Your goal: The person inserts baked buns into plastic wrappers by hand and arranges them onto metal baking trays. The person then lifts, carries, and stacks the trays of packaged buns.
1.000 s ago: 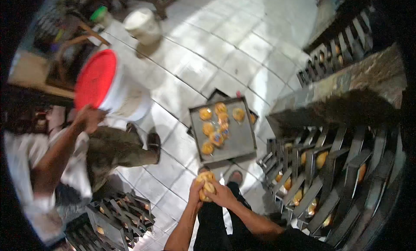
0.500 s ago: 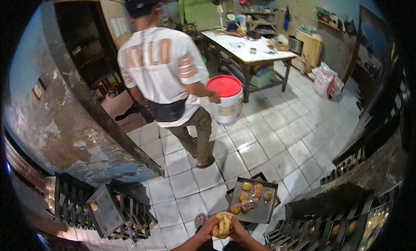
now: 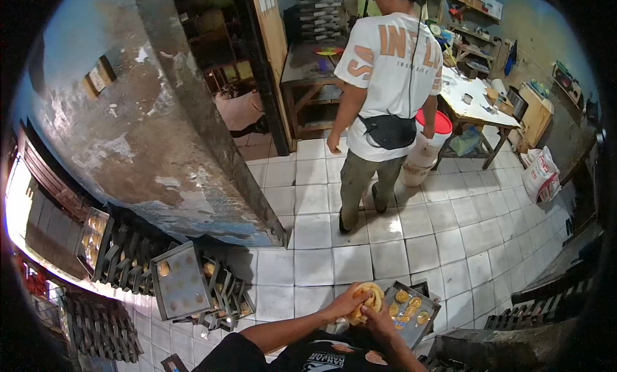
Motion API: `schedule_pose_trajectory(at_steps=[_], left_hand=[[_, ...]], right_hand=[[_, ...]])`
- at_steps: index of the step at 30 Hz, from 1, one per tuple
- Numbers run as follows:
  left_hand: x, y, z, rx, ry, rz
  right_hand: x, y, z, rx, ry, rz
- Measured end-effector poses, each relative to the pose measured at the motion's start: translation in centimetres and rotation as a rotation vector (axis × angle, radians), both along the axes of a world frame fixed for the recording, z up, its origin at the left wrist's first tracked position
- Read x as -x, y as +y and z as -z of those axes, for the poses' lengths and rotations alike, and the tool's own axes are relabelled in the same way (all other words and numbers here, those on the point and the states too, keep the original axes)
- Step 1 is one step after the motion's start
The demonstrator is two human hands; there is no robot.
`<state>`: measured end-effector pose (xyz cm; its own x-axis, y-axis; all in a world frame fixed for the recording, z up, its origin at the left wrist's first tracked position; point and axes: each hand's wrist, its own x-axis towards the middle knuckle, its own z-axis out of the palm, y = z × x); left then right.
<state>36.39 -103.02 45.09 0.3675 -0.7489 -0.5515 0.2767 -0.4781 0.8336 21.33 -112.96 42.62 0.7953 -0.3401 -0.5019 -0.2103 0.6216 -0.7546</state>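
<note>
Several round golden buns (image 3: pixel 367 297) are pressed together between my two hands, in front of my body. My left hand (image 3: pixel 348 302) grips them from the left, and my right hand (image 3: pixel 380 318) holds them from the right and below. Just beyond my right hand, a metal tray (image 3: pixel 421 328) on the floor carries several more buns (image 3: pixel 402 296). Some of that tray is hidden by my right hand.
A person in a white shirt (image 3: pixel 403 70) stands ahead with a red-lidded bucket (image 3: pixel 427 141). Stacked trays (image 3: pixel 183 282) are at the left, below a peeling wall (image 3: pixel 160 147). A white-topped table (image 3: pixel 475 102) and a sack (image 3: pixel 542 176) stand at the right.
My view has lifted and turned left. The other person has walked farther away with the bucket. The buns remain between my hands.
</note>
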Motion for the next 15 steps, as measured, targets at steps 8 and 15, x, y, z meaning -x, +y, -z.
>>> schedule_pose_trajectory(at_steps=[8, 15], left_hand=[[-3.0, -15.2, 2.3, 0.357, -0.151, -0.120], [-8.4, -33.5, -1.4, 0.321, -0.257, -0.208]], right_hand=[[-4.8, -13.5, -2.0, 0.115, -0.113, 0.186], [-11.3, -31.6, -3.7, 0.166, -0.202, 0.178]])
